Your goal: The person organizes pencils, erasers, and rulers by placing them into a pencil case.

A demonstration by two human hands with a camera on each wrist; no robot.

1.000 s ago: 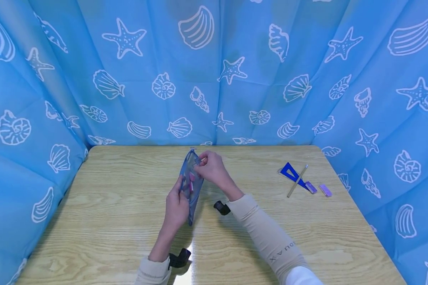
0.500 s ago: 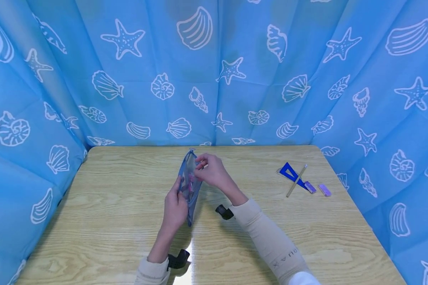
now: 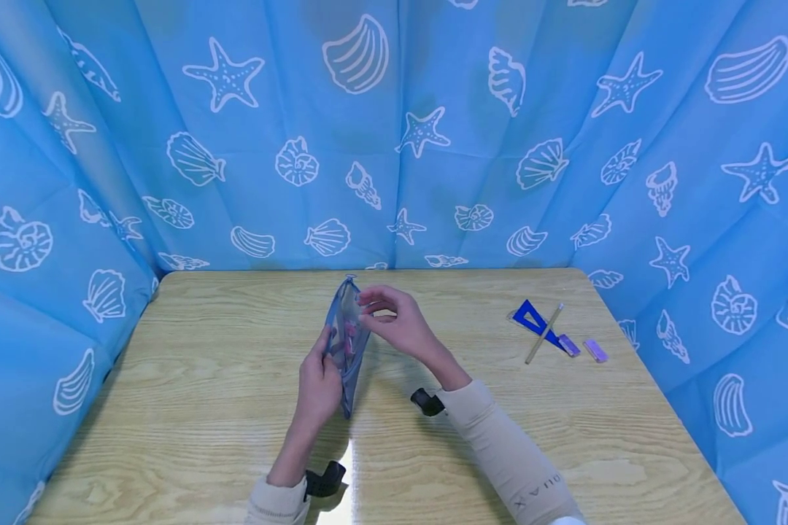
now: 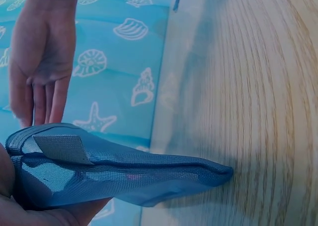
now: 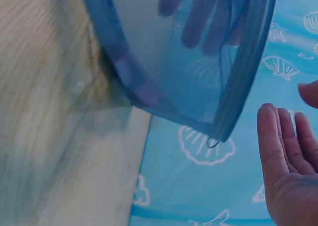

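My left hand (image 3: 318, 383) grips a blue-grey mesh zip pouch (image 3: 352, 375) by its left side and holds it up on edge over the table. A pink item (image 3: 350, 340) shows inside it; its kind is unclear. In the right wrist view the left fingers (image 5: 194, 25) show through the mesh (image 5: 164, 87). My right hand (image 3: 403, 324) hovers at the pouch's upper right edge, fingers relaxed and thumb apart, holding nothing. The right wrist view has this hand (image 5: 290, 171) apart from the pouch, beside its zip end. A fabric tab (image 4: 62, 148) shows near the zip.
On the right of the wooden table (image 3: 190, 379) lie a blue set square (image 3: 527, 315), a pencil (image 3: 542, 337) across it, and two purple erasers (image 3: 568, 345). A blue seashell-print curtain (image 3: 368, 131) hangs behind and along both sides.
My right hand has drawn slightly back from the pouch's mouth, and its thumb and fingers have spread apart. The left hand keeps its grip, with the pouch nearly still.
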